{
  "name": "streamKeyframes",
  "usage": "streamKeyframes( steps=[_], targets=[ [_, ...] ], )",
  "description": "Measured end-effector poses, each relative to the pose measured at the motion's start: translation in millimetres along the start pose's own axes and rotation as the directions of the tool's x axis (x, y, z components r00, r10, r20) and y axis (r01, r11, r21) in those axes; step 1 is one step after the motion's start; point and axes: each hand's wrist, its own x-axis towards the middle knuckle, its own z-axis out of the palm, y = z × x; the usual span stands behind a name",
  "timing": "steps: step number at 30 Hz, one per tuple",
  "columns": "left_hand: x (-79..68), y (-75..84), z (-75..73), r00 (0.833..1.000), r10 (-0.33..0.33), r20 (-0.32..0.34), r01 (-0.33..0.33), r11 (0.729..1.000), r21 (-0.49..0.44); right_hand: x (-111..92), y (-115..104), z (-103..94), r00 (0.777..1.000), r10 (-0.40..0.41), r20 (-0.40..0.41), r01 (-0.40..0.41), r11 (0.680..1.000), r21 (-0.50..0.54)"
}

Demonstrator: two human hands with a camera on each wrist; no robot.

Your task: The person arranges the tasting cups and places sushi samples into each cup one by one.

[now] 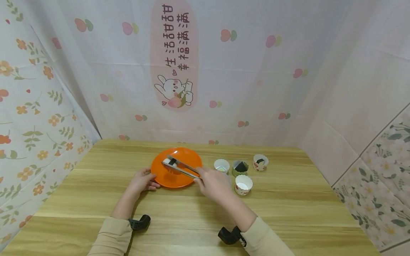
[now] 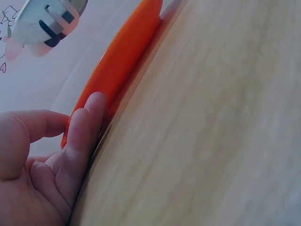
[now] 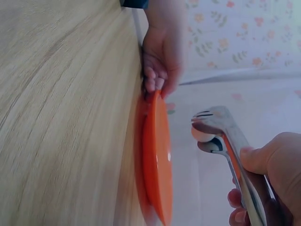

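Observation:
My left hand (image 1: pixel 141 180) pinches the near left rim of a round orange plate (image 1: pixel 193 160), thumb on top and fingers beneath, as the left wrist view shows. My right hand (image 1: pixel 215 183) grips metal serving tongs (image 1: pixel 185 174). Between the tongs' ends is a small white rice ball with a black seaweed strip (image 1: pixel 172 161), held above the plate. From the side, in the right wrist view, the rice ball (image 3: pixel 203 135) hangs apart from the plate (image 3: pixel 162 160), partly hidden by the fork-shaped tip.
Right of the plate stand several paper cups: a white one (image 1: pixel 221 165), a green one (image 1: pixel 236 173) with a black piece, a patterned one (image 1: pixel 260 168) with a black-and-pale piece, and a nearer cup (image 1: pixel 242 191) showing a white inside. A curtain (image 1: pixel 256 89) hangs behind the wooden table (image 1: pixel 179 220).

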Motion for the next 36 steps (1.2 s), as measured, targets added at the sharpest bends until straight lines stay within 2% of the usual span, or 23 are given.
streamKeyframes(
  steps=[7,14,20,27,36],
  targets=[
    [-0.2,-0.3,-0.1,1.000,0.001,0.005,-0.001,1.000,-0.004,-6.7,6.5,-3.4,0.998,-0.039,-0.044,0.040,0.999,0.031],
    [-0.5,-0.5,0.7,1.000,-0.001,0.002,0.001,1.000,-0.005,-14.1,12.5,-6.0,0.999,-0.010,-0.030,0.012,0.999,0.046],
    [-1.2,0.2,0.7,1.000,0.001,0.002,-0.001,1.000,0.000,-23.4,18.5,-12.3,0.999,-0.001,-0.049,0.006,0.995,0.098],
    [-0.6,0.4,0.7,1.000,0.001,-0.006,-0.001,1.000,0.003,-33.6,31.8,-14.3,0.998,0.028,-0.055,-0.022,0.994,0.111],
    [-2.7,1.6,0.6,1.000,0.012,0.019,-0.012,1.000,-0.002,-41.6,44.9,-15.1,0.998,0.037,-0.050,-0.030,0.990,0.141]
  ],
)
